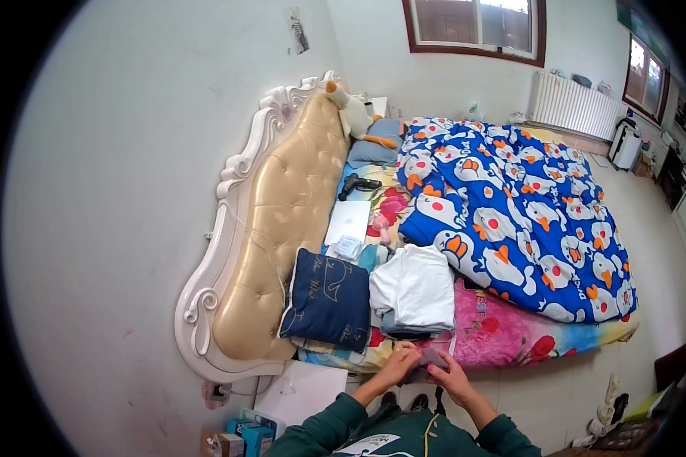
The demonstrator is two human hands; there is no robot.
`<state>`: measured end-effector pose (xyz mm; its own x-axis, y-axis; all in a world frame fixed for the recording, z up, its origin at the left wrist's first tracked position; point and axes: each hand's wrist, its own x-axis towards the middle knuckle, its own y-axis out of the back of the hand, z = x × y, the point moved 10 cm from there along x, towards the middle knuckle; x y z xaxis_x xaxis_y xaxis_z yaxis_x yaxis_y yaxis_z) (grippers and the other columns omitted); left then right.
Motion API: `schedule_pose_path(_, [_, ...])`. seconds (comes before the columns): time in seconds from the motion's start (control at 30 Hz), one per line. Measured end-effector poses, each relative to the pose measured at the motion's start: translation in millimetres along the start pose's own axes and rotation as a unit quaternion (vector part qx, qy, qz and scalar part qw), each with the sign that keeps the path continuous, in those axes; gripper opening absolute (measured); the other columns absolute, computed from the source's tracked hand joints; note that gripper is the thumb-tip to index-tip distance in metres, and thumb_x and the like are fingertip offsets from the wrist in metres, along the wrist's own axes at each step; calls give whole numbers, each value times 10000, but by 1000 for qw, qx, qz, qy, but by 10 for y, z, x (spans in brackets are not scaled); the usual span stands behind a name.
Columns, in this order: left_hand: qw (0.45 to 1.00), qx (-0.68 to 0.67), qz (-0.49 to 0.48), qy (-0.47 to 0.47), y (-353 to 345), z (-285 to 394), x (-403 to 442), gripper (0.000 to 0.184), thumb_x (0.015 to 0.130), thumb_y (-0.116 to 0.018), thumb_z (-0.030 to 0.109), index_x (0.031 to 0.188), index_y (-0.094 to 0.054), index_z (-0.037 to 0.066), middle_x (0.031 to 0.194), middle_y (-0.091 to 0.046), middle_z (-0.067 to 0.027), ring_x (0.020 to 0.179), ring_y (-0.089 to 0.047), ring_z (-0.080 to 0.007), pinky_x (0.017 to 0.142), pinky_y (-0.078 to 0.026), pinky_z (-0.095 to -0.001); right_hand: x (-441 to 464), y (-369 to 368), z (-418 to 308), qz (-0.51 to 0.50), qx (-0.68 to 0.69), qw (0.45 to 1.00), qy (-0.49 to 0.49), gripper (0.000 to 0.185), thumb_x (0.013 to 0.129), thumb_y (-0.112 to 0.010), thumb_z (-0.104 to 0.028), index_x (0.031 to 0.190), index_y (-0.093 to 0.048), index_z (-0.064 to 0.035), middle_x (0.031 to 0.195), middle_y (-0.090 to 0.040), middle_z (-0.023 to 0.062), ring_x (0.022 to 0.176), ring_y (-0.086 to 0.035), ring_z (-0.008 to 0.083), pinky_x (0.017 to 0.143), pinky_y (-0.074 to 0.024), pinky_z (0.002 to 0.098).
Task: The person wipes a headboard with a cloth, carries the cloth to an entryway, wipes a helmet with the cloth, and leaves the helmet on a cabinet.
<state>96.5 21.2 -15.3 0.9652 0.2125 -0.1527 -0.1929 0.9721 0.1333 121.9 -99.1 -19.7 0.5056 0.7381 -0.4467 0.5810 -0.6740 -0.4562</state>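
Near the bottom centre, my left hand (399,364) and my right hand (451,376) are close together, both on a small greyish-purple item (430,359). My fingers are bent round its two sides; what the item is cannot be made out. Just beyond my hands, a white folded cloth (411,288) lies on top of darker folded cloth at the bed's near edge. A dark blue pillow (329,300) with gold lettering lies to the left of that stack.
A tufted gold headboard (286,221) stands at left. On the bed are a blue duck-print quilt (503,213), a silver laptop (348,222), a black device (358,185) and a plush toy (352,110). A white bedside table (301,388) stands at lower left.
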Motion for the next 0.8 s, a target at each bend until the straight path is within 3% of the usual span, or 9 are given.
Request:
schedule_pose_path(0.07, [1000, 9, 11, -10, 12, 82, -149, 308, 914, -440, 271, 964, -574, -1, 1003, -476, -80, 942, -461, -155, 833, -364, -255, -11, 18, 52, 69, -43, 993, 80, 316, 846, -581, -148, 1128, -499, -28, 987, -572, 44, 888, -527, 118, 777, -430, 252])
schedule_pose_path(0.1, [999, -37, 10, -35, -564, 290, 286, 308, 914, -440, 271, 964, -574, -1, 1003, -476, -80, 942, -461, -155, 833, -364, -255, -132, 656, -325, 90, -90, 989, 81, 316, 846, -581, -148, 1128, -499, -28, 987, -572, 44, 888, -527, 118, 777, -430, 252])
schedule_pose_path(0.17, [993, -104, -31, 36, -532, 270, 248, 330, 926, -414, 282, 968, -570, -6, 944, -540, -78, 890, -489, -137, 794, -385, -258, -193, 765, -312, 143, -62, 978, 142, 223, 864, -539, -115, 1061, -525, -11, 904, -583, 19, 836, -524, 95, 749, -421, 235])
schedule_pose_path(0.3, [996, -45, -78, 21, -674, 152, 355, 369, 934, -399, 310, 1027, -547, -14, 910, -572, -63, 841, -498, -117, 760, -399, -253, -372, 846, -261, 169, -125, 966, 153, 207, 876, -508, -109, 1066, -519, -29, 955, -568, 19, 844, -524, 96, 759, -428, 246])
schedule_pose_path(0.37, [990, -81, -103, 49, -777, 114, 397, 360, 931, -429, 287, 1081, -529, -24, 969, -563, -31, 914, -479, -92, 831, -380, -227, -508, 911, -306, 250, 23, 955, 158, 196, 884, -482, -121, 1063, -514, -48, 1000, -553, 21, 842, -544, 116, 771, -445, 273])
schedule_pose_path(0.47, [946, -216, -228, 80, -975, 306, 326, 361, 902, -497, 257, 1178, -479, 25, 1061, -539, -48, 965, -472, -105, 837, -393, -236, -387, 838, -278, 201, 66, 971, 113, 282, 891, -443, -154, 1166, -414, -98, 1050, -538, 39, 908, -553, 163, 793, -462, 329])
schedule_pose_path(0.57, [979, -187, -74, -21, -413, 444, 400, 433, 858, -569, 206, 1230, -428, 35, 1140, -509, -72, 1011, -471, -117, 869, -392, -246, -138, 712, -300, 132, 68, 985, 84, 406, 904, -435, -231, 1275, -288, -155, 1139, -508, 68, 1014, -516, 204, 822, -454, 386])
schedule_pose_path(0.63, [974, -212, -60, 48, -59, 393, 406, 557, 818, -602, 159, 1296, -339, 46, 1204, -467, -100, 1067, -464, -164, 905, -385, -270, -15, 196, -454, 79, 133, 988, 17, 460, 915, -425, -309, 1314, -248, -167, 1212, -463, 85, 1083, -476, 236, 858, -432, 430])
schedule_pose_path(0.8, [976, 157, -45, -144, 341, 933, 135, 813, 766, -533, 151, 1403, -34, 74, 1325, -300, -297, 1104, -468, -380, 907, -380, -349, 863, -606, -129, -49, 233, 969, -58, 430, 923, -407, -336, 1268, -368, -82, 1185, -502, 79, 1077, -489, 237, 884, -426, 400])
